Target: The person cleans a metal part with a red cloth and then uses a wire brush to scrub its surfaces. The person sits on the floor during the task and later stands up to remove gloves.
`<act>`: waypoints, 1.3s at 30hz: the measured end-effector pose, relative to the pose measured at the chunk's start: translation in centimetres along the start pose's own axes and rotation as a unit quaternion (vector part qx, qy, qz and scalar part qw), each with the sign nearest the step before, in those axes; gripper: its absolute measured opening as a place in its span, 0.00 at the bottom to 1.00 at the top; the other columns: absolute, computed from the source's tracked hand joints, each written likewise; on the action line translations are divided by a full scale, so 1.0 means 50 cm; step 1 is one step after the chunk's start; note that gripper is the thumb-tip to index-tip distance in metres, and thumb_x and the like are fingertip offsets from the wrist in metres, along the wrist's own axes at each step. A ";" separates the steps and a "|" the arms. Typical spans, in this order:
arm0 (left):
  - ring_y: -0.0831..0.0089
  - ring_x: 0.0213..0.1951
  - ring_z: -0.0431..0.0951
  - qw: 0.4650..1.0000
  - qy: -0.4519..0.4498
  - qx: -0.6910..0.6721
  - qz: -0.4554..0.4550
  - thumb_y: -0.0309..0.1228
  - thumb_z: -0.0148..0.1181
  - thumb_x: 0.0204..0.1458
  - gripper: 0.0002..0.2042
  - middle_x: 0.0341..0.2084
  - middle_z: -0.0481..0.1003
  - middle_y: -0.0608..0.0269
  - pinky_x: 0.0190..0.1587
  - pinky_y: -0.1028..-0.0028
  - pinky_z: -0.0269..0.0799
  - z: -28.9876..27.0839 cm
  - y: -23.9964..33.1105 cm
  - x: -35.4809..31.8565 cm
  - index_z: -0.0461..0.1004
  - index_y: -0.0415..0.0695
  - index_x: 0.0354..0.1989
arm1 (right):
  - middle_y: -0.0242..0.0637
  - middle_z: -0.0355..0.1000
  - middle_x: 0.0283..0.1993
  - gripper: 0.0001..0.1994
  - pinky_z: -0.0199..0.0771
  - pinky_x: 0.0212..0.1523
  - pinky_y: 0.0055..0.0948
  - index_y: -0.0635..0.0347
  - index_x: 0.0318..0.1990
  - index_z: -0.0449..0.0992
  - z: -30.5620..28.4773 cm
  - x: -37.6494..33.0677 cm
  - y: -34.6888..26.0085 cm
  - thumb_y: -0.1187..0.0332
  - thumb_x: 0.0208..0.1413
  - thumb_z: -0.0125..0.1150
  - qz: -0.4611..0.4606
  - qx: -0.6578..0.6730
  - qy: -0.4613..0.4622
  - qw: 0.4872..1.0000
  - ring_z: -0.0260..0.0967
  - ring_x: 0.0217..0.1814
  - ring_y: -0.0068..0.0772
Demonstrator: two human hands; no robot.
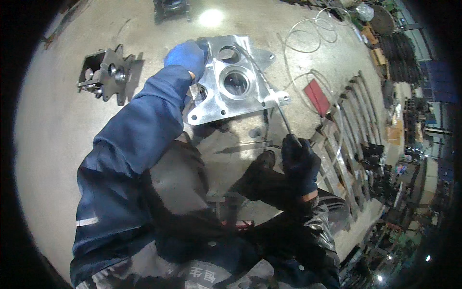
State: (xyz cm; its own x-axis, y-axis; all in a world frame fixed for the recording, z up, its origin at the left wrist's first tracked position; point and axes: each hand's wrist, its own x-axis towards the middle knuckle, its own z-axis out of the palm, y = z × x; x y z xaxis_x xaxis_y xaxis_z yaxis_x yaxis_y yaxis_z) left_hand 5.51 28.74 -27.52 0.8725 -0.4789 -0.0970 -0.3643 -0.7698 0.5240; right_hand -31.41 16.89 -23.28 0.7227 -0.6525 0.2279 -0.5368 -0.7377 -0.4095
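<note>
In front of me stands a shiny machined metal housing (214, 103), with two large round bores and small holes in its corner lugs. My left hand (186, 58), in a blue glove, is closed around its upper left edge; some of the fingertips are hidden. A dark-gloved fist, my right hand (301, 164), grips the near end of a long, slim metal file (279, 108). The file slants up and left across the housing's right side, its far part lying over the face near the upper bore. Whether it touches the metal I cannot tell.
A similar housing (108, 72) sits on the floor at left, and a dark metal part (172, 9) at the far edge. Thin hose (308, 48) loops at the upper right near a red flat piece (316, 97). A slatted rack (353, 139) lies to my right.
</note>
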 end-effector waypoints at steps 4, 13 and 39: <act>0.45 0.53 0.81 1.000 0.001 -0.017 0.007 0.42 0.49 0.64 0.20 0.50 0.81 0.42 0.57 0.55 0.75 -0.018 -0.073 -0.008 0.83 0.42 0.49 | 0.50 0.80 0.32 0.14 0.78 0.33 0.44 0.57 0.42 0.81 0.028 -0.038 -0.054 0.55 0.60 0.69 -0.039 -0.073 0.009 0.996 0.82 0.34 0.52; 0.45 0.53 0.81 0.997 -0.023 -0.065 0.021 0.43 0.47 0.63 0.21 0.50 0.81 0.43 0.56 0.55 0.75 -0.025 -0.210 -0.023 0.83 0.44 0.51 | 0.49 0.78 0.25 0.16 0.75 0.27 0.49 0.56 0.41 0.81 0.014 -0.031 -0.182 0.52 0.61 0.66 -0.082 -0.240 -0.023 0.967 0.77 0.25 0.55; 0.41 0.47 0.82 0.996 -0.026 -0.007 0.087 0.50 0.43 0.69 0.26 0.42 0.81 0.38 0.53 0.50 0.76 0.026 -0.150 0.072 0.80 0.40 0.49 | 0.50 0.78 0.25 0.22 0.78 0.34 0.46 0.60 0.45 0.82 -0.175 0.285 -0.102 0.47 0.59 0.65 -0.081 -0.296 -0.174 0.936 0.79 0.29 0.53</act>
State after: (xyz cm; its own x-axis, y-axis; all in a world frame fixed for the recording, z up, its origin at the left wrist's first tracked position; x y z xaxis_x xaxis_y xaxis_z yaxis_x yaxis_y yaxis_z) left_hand 10.96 32.27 -32.90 0.7784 -0.6259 -0.0479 -0.5033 -0.6680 0.5482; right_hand -22.19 9.81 -10.21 0.8581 -0.5039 -0.0989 -0.4807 -0.8559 0.1907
